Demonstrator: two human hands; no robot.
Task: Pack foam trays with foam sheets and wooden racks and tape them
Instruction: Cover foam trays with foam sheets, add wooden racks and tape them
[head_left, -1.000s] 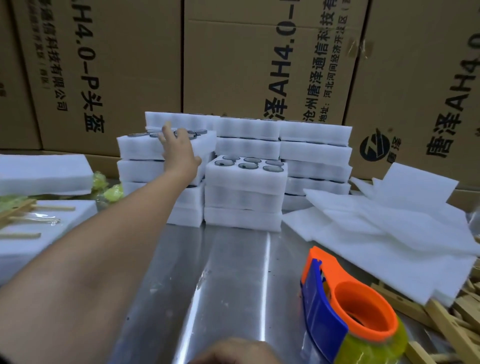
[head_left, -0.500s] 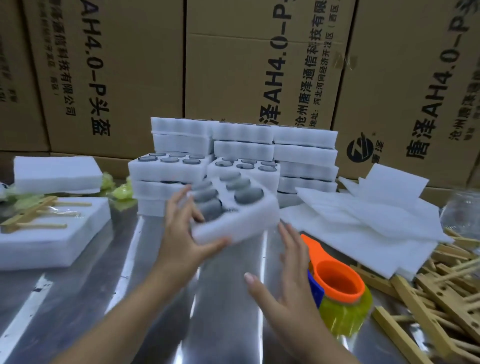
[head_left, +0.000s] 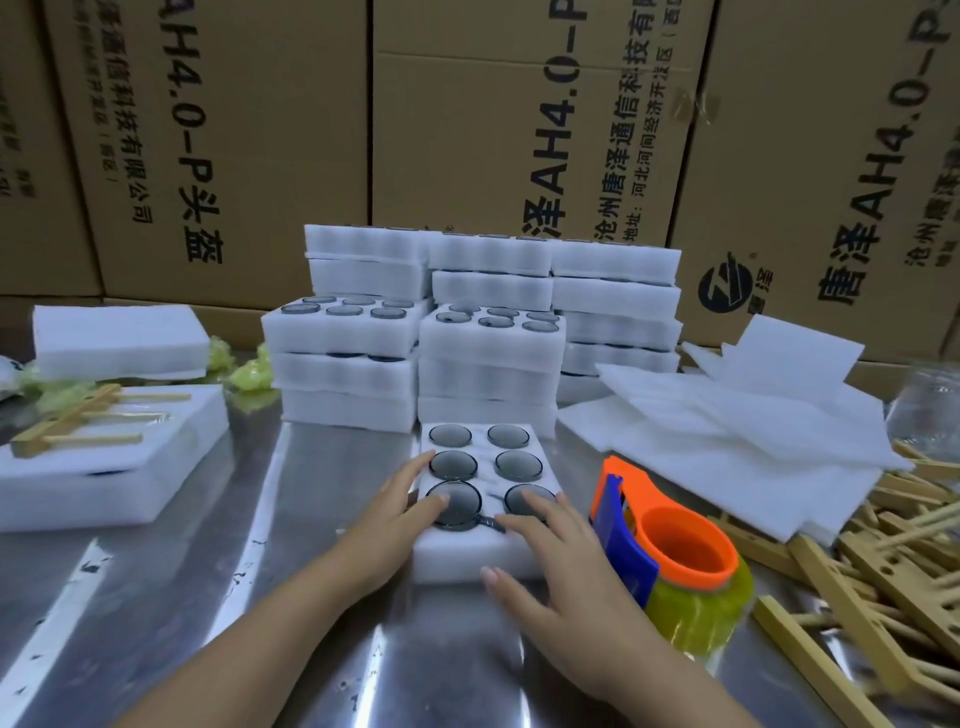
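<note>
A white foam tray (head_left: 480, 556) with dark round lenses in its wells lies flat on the steel table in front of me. My left hand (head_left: 400, 504) rests on its near left part, fingers spread over a lens. Over the tray's near right part, my right hand (head_left: 550, 545) lies flat with fingers apart. Thin foam sheets (head_left: 727, 415) are piled to the right. Wooden racks (head_left: 872, 561) lie heaped at the far right. An orange and blue tape dispenser (head_left: 670, 551) with yellowish tape stands just right of the tray.
Stacks of filled foam trays (head_left: 488, 343) stand behind. At the left a closed foam pack (head_left: 104, 457) carries a wooden rack, with another foam block (head_left: 119, 343) behind it. Cardboard boxes (head_left: 519, 130) wall off the back. A clear bag (head_left: 930, 410) sits at the right edge.
The left hand took a tray from the rear stack, carried it forward tilted, and it now lies flat on the table with both hands on top. The view has shifted left.
</note>
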